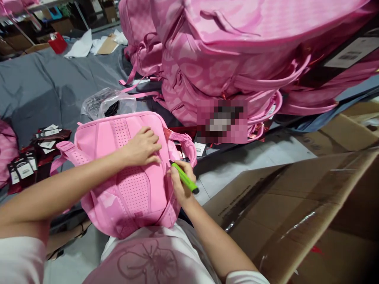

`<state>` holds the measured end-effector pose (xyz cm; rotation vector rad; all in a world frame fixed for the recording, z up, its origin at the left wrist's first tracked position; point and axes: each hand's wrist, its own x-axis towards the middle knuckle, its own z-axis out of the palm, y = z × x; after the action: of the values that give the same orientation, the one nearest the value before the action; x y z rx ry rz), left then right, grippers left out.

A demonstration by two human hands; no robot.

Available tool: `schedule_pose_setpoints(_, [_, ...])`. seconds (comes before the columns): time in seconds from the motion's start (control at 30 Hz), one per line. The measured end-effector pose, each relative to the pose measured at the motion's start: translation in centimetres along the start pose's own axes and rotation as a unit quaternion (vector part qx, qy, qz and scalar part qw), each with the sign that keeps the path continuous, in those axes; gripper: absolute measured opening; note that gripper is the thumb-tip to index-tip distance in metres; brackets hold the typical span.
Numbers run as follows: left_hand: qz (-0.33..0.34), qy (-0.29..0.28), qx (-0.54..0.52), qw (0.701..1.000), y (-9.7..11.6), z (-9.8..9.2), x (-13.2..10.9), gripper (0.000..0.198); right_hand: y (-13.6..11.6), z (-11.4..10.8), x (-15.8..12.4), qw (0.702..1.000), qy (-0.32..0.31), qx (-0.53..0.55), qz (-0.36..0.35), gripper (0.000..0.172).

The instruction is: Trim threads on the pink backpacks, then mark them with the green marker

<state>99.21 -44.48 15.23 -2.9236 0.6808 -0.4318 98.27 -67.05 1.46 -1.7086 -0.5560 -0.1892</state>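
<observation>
A pink backpack (134,189) stands tilted against my body, its padded, dotted back panel facing me. Across the upper part of that panel rests my left hand (144,146), palm down, fingers apart and slightly bent. My right hand (182,179) is closed around a green marker pen (185,177) at the bag's right edge. The pen's thin dark tip points up and left, close to the side seam and just below my left fingertips; its thicker black end sticks out to the lower right. A pink shoulder strap (72,153) hangs off the left side.
Stacked pink backpacks (204,59) rise at the back right. Black hang tags (26,167) lie at the left on the grey cloth (44,86). Behind my bag is a clear plastic bag (118,103). A large cardboard box (266,205) stands close to my right arm.
</observation>
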Motion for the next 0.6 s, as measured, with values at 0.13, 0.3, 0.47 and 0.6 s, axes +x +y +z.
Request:
schedule_pose_setpoints(0.13, [0.005, 0.003, 0.015, 1.0, 3.8, 1.9, -1.1, 0.047, -1.4, 0.0, 2.0, 0.998, 0.007, 0.039, 0.055, 0.028])
schedule_pose_setpoints(0.3, [-0.018, 0.055, 0.003, 0.998, 5.1, 2.9, -2.8, 0.031, -2.1, 1.1, 3.3, 0.993, 0.037, 0.031, 0.11, 0.036])
schedule_pose_setpoints(0.47, [-0.002, 0.107, 0.024, 0.994, 5.3, 4.1, -3.9, 0.023, -2.8, 1.5, 3.3, 0.995, 0.011, 0.04, 0.089, 0.033])
schedule_pose_setpoints(0.6, [0.008, 0.128, 0.039, 0.991, 5.1, 4.8, -3.9, 0.027, -2.9, 1.4, 3.2, 0.998, -0.002, -0.005, 0.066, 0.03])
